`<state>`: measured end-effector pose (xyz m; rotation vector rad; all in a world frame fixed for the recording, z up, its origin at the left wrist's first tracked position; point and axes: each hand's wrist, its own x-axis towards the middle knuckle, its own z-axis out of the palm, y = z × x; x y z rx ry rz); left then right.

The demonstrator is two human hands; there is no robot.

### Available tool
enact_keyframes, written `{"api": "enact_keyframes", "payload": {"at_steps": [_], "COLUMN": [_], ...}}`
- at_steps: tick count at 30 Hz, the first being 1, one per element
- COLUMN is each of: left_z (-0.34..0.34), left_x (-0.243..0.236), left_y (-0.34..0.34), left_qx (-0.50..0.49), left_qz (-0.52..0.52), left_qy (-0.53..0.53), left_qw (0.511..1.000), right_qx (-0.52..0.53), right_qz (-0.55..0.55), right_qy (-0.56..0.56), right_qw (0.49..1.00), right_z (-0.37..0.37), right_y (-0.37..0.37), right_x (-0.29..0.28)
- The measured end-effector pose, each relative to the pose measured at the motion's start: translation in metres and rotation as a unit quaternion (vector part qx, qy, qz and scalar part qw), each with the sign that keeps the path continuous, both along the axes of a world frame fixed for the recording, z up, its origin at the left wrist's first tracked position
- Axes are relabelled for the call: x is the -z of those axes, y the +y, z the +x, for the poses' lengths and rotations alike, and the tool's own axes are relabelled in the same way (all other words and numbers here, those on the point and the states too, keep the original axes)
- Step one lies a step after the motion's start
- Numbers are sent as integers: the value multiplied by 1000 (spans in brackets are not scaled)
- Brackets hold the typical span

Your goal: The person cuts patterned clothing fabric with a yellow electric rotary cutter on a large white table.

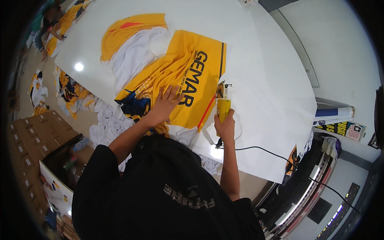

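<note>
A yellow printed fabric with large dark lettering, a dark stripe and a red strip along its right edge lies on the white table. My left hand rests on it with fingers spread, beside bunched folds and a dark blue patterned part. In my right hand is a yellow electric fabric cutter, its fingers wrapped round the body. The cutter's round head sits right at the fabric's right edge. Whether the blade touches the cloth, I cannot tell.
A black power cord runs from the cutter to the right. Farther off lies another yellow and white cloth. A person works at the far left. Cardboard boxes and white cloth heaps stand left; a long machine is at right.
</note>
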<state>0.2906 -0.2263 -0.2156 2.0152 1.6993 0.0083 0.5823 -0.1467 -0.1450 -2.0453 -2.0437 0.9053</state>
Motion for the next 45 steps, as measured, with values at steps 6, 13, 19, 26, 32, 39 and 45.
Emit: {"api": "enact_keyframes", "payload": {"at_steps": [6, 13, 19, 26, 32, 39, 45], "left_z": [5, 14, 10, 17, -5, -51, -53], "left_x": [6, 19, 14, 25, 27, 9, -14], "left_y": [3, 2, 3, 2, -4, 0, 6], "left_qx": [1, -24, -8, -17, -11, 67, 73], "left_qz": [-7, -19, -39, -8, 5, 7, -38], "left_qy": [28, -4, 1, 10, -67, -43, -50], "left_qw": [1000, 1000, 999, 1000, 998, 997, 995], "right_qx": [62, 118, 167, 212, 153, 36, 35], "right_qz": [18, 33, 32, 41, 45, 2, -5], "right_qy": [-15, -22, -65, -67, -76, -18, -4], "right_qw": [998, 992, 983, 974, 984, 999, 999], "right_z": [-34, -68, -88, -92, -53, 1, 4], "right_y": [20, 43, 62, 88, 64, 28, 48], "right_x": [10, 13, 20, 27, 18, 1, 3]}}
